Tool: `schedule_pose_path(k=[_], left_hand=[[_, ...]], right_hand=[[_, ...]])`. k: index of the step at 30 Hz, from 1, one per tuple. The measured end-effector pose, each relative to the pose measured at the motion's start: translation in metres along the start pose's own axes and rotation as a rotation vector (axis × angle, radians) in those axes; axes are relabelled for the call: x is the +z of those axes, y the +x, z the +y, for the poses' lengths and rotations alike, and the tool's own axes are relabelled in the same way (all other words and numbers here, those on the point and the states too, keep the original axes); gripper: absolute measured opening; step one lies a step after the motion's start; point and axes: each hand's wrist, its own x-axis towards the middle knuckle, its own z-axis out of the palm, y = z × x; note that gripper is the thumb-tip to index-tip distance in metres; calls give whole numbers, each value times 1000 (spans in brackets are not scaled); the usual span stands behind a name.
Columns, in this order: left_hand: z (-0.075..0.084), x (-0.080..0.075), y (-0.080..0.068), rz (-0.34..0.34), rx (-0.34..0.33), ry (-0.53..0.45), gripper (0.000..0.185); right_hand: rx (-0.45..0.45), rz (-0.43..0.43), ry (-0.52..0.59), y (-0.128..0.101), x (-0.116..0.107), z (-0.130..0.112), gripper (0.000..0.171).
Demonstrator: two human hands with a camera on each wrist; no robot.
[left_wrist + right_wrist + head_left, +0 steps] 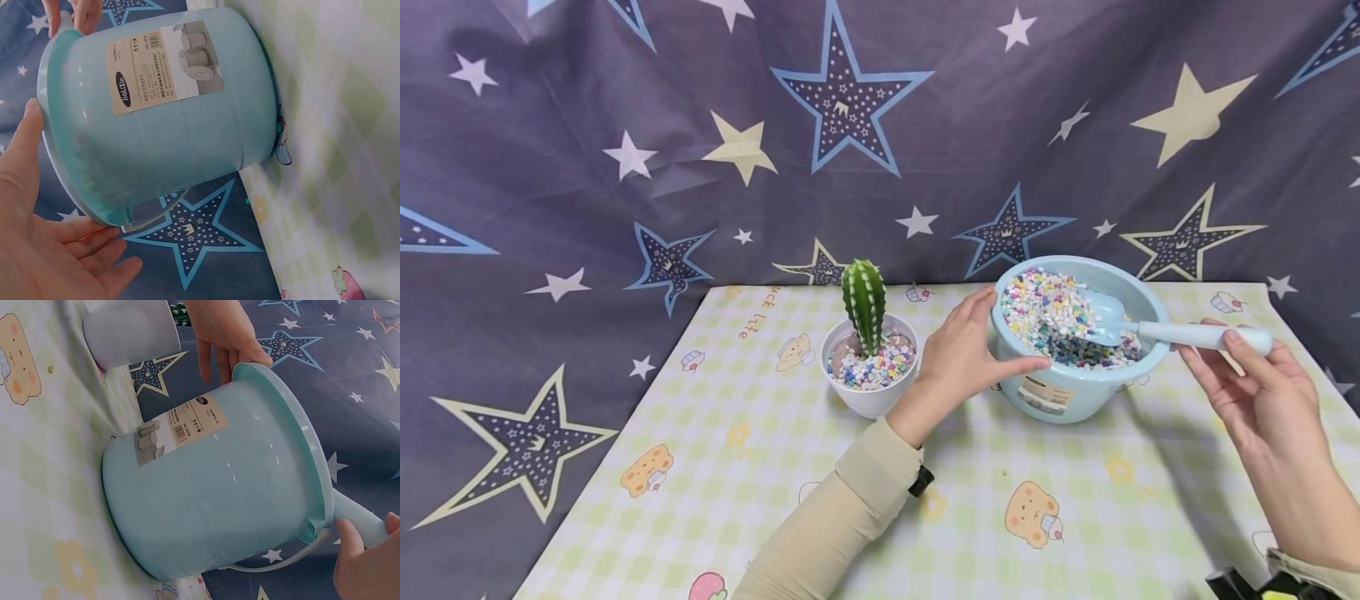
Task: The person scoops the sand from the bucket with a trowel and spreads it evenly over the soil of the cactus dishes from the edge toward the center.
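Pebbles, small and many-coloured, fill a light blue plastic bucket that stands on the checked tabletop, right of a white pot holding a green cactus with more pebbles around its base. A pale blue scoop lies with its blade in the gravel and its handle sticking out over the rim. The left hand steadies the bucket's near-left side, thumb along the wall and fingers straight against the rim, pressing rather than clasping. The right hand pinches the end of the scoop handle between thumb and fingertips.

Loose gravel like this probably shifts and spills easily, and likely makes the bucket fairly heavy; the smooth plastic wall looks slippery. The thin wire bail seen in the right wrist view or the flared rim seem the surest holds. The scoop looks light and stiff, best held along its handle.
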Motion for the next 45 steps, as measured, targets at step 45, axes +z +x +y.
schedule_pose_path(k=[45], left_hand=[[-35, -33, -31, -41, 103, -257, 85]], right_hand=[[27, -127, -35, -12, 29, 11, 31]])
